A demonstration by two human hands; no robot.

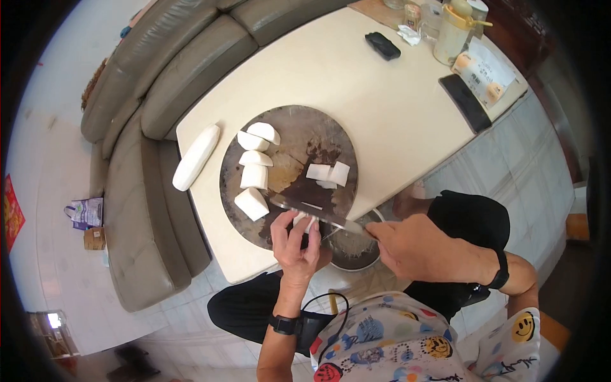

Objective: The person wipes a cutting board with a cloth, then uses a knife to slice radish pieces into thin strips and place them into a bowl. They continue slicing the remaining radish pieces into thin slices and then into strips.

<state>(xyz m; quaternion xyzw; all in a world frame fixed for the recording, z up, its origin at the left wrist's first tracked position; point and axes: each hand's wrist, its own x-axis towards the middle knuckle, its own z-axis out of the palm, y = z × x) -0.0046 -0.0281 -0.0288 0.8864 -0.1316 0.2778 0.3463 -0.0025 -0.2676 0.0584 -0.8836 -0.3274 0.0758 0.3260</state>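
Note:
My right hand (414,245) is closed around the handle of a kitchen knife (340,223), its blade reaching left over the near edge of a round chopping board (299,127). Under the blade, my left hand (294,245) grips a piece of white radish (304,220), mostly covered by the fingers. A thin slice (312,205) lies just beyond the blade. Several thick radish chunks (254,177) form a row on the board's left side. Flat white slices (330,173) lie on its right. A long peeled radish (197,158) rests on the table left of the board.
A metal pot (356,251) stands below the table edge, between the knees. Along the cream table (331,70) are a black phone (466,104), a small black object (382,46), a paper packet (485,75) and a yellow-lidded jug (453,35). A grey sofa (191,70) borders the far left.

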